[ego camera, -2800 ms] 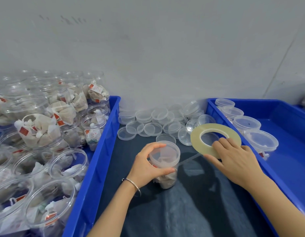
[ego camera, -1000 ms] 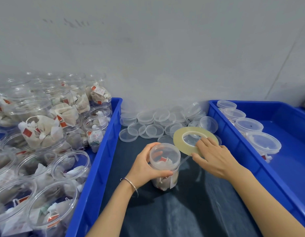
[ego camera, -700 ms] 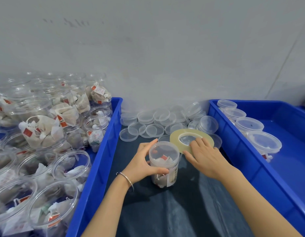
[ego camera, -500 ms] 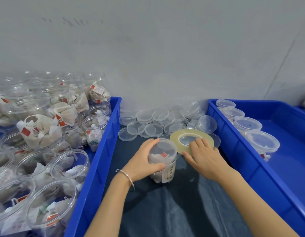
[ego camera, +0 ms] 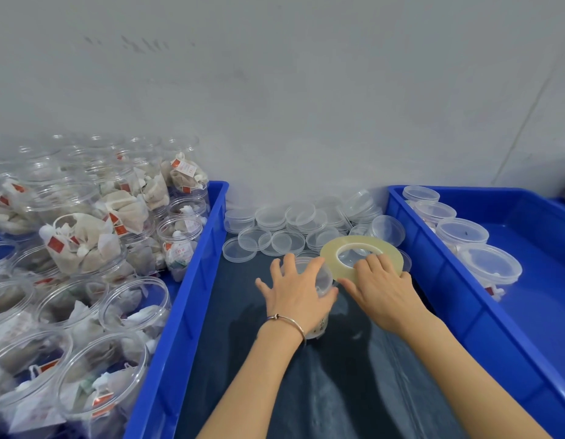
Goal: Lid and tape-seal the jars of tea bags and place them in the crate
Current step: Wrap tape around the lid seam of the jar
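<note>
— So, where does the jar (ego camera: 319,299) stand just now?

— Upright on the dark surface (ego camera: 338,391), in the strip between the two blue crates, nearer the back where the loose lids (ego camera: 268,240) lie. Its long axis runs straight up, and its lid is on.

— And the hands?

— The left hand (ego camera: 295,291) lies over the top of the jar, palm on the lid, fingers spread and bent down round the rim, so that grip has the jar. The right hand (ego camera: 381,288) is just beside it on the right, its fingers curled on the near edge of the tape roll (ego camera: 362,259), which is tilted with its hole showing.

— How does the tape lie from the jar?

— To the right and a little behind, almost touching the lid's rim. The seam to be sealed runs around the jar, so I judge the tape has to travel round that upright axis while the left hand steadies or turns it.

— Is a strand already stuck on?

— I can't tell; the strip is clear and the left hand hides that side.

— And afterwards?

— The right-hand crate (ego camera: 465,315), where lidded jars (ego camera: 489,264) stand along its near wall, is closest to the right hand.
</note>
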Action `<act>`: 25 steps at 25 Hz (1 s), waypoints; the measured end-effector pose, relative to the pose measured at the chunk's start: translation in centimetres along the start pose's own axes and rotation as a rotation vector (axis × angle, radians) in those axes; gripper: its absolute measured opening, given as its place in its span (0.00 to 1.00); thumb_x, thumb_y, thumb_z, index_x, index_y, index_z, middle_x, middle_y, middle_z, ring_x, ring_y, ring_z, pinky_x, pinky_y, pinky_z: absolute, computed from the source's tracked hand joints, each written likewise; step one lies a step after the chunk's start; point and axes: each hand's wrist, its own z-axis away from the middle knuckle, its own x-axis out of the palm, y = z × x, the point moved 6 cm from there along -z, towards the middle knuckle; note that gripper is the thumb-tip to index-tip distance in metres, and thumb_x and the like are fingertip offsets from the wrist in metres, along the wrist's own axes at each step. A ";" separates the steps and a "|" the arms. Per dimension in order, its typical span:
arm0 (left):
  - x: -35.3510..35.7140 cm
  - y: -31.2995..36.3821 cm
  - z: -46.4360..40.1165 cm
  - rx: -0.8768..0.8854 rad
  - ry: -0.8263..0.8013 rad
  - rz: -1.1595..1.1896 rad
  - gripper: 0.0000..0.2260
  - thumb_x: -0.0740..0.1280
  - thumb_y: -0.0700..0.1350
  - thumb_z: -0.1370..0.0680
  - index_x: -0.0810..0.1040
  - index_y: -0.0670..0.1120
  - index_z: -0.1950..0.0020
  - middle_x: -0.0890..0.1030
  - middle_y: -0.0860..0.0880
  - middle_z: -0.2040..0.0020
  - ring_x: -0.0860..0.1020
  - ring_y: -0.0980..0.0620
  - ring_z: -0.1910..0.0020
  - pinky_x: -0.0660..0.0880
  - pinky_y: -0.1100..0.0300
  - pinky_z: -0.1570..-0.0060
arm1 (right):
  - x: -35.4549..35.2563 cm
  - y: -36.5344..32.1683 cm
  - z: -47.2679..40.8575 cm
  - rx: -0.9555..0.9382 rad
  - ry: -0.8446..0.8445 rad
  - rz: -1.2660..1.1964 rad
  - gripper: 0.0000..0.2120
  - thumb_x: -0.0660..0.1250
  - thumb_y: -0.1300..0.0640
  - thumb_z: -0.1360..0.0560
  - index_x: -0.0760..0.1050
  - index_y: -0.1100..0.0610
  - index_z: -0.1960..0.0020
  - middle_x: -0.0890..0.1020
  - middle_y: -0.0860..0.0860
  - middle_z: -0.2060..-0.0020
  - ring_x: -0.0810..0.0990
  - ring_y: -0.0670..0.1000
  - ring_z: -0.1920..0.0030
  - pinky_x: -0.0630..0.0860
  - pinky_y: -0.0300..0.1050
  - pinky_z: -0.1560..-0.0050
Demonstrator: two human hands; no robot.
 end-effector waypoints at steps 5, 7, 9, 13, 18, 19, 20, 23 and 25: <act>-0.1 0.6 0.0 0.007 -0.007 -0.007 0.20 0.57 0.62 0.23 0.62 0.61 0.32 0.57 0.45 0.28 0.50 0.43 0.26 0.52 0.34 0.33 | 0.1 -0.3 -0.1 0.002 0.020 -0.002 0.24 0.44 0.38 0.20 0.67 0.54 0.42 0.69 0.48 0.42 0.64 0.50 0.37 0.72 0.51 0.48; 0.0 0.7 0.0 -0.010 0.014 -0.002 0.19 0.58 0.60 0.22 0.63 0.60 0.33 0.58 0.44 0.28 0.51 0.42 0.26 0.52 0.34 0.32 | 0.0 -0.3 -0.1 0.010 0.025 0.010 0.24 0.44 0.38 0.20 0.66 0.54 0.41 0.68 0.48 0.41 0.64 0.49 0.37 0.71 0.51 0.48; -0.1 1.0 -0.1 -0.039 0.035 0.008 0.18 0.59 0.60 0.23 0.64 0.59 0.34 0.59 0.43 0.28 0.52 0.41 0.27 0.53 0.35 0.32 | 0.0 -0.4 -0.1 0.015 0.027 0.016 0.24 0.43 0.38 0.20 0.66 0.54 0.41 0.68 0.48 0.41 0.64 0.49 0.37 0.71 0.51 0.48; -0.1 1.6 -0.2 -0.022 0.120 -0.066 0.19 0.58 0.62 0.24 0.65 0.57 0.35 0.64 0.44 0.31 0.58 0.43 0.30 0.58 0.42 0.34 | 0.1 -0.3 -0.1 0.034 0.032 0.015 0.24 0.43 0.38 0.20 0.67 0.54 0.42 0.70 0.48 0.42 0.64 0.50 0.36 0.71 0.51 0.49; -0.1 0.8 -0.6 -0.011 0.171 -0.042 0.18 0.59 0.62 0.24 0.67 0.57 0.37 0.67 0.45 0.36 0.63 0.44 0.34 0.62 0.47 0.38 | 0.5 -0.4 0.2 0.086 0.013 -0.042 0.24 0.43 0.38 0.20 0.67 0.55 0.41 0.70 0.49 0.41 0.63 0.51 0.34 0.72 0.52 0.50; -0.1 0.7 -0.7 -0.011 0.170 -0.040 0.18 0.59 0.63 0.24 0.68 0.56 0.38 0.67 0.45 0.37 0.63 0.44 0.35 0.62 0.47 0.39 | 0.4 -0.4 0.3 0.095 0.015 -0.057 0.24 0.43 0.39 0.20 0.67 0.56 0.41 0.70 0.50 0.41 0.63 0.52 0.34 0.72 0.53 0.51; -0.1 0.7 -0.8 -0.010 0.167 -0.042 0.19 0.60 0.63 0.24 0.68 0.56 0.38 0.67 0.45 0.37 0.63 0.44 0.36 0.63 0.47 0.39 | 0.3 -0.5 0.4 0.102 0.015 -0.068 0.24 0.43 0.39 0.20 0.67 0.56 0.41 0.70 0.50 0.41 0.63 0.52 0.34 0.72 0.53 0.51; -0.2 0.5 -1.2 0.002 0.145 -0.031 0.18 0.60 0.63 0.25 0.68 0.56 0.39 0.67 0.45 0.38 0.64 0.43 0.37 0.65 0.47 0.39 | 0.0 -1.0 0.6 0.142 0.011 -0.079 0.24 0.43 0.40 0.19 0.67 0.56 0.41 0.71 0.51 0.42 0.63 0.53 0.34 0.69 0.53 0.54; -0.5 0.2 -1.7 0.003 0.115 0.036 0.17 0.61 0.61 0.25 0.68 0.55 0.40 0.67 0.45 0.39 0.64 0.43 0.37 0.67 0.47 0.41 | -0.5 -1.6 0.9 0.198 0.037 -0.048 0.24 0.43 0.40 0.19 0.68 0.56 0.42 0.72 0.51 0.43 0.63 0.53 0.36 0.65 0.52 0.58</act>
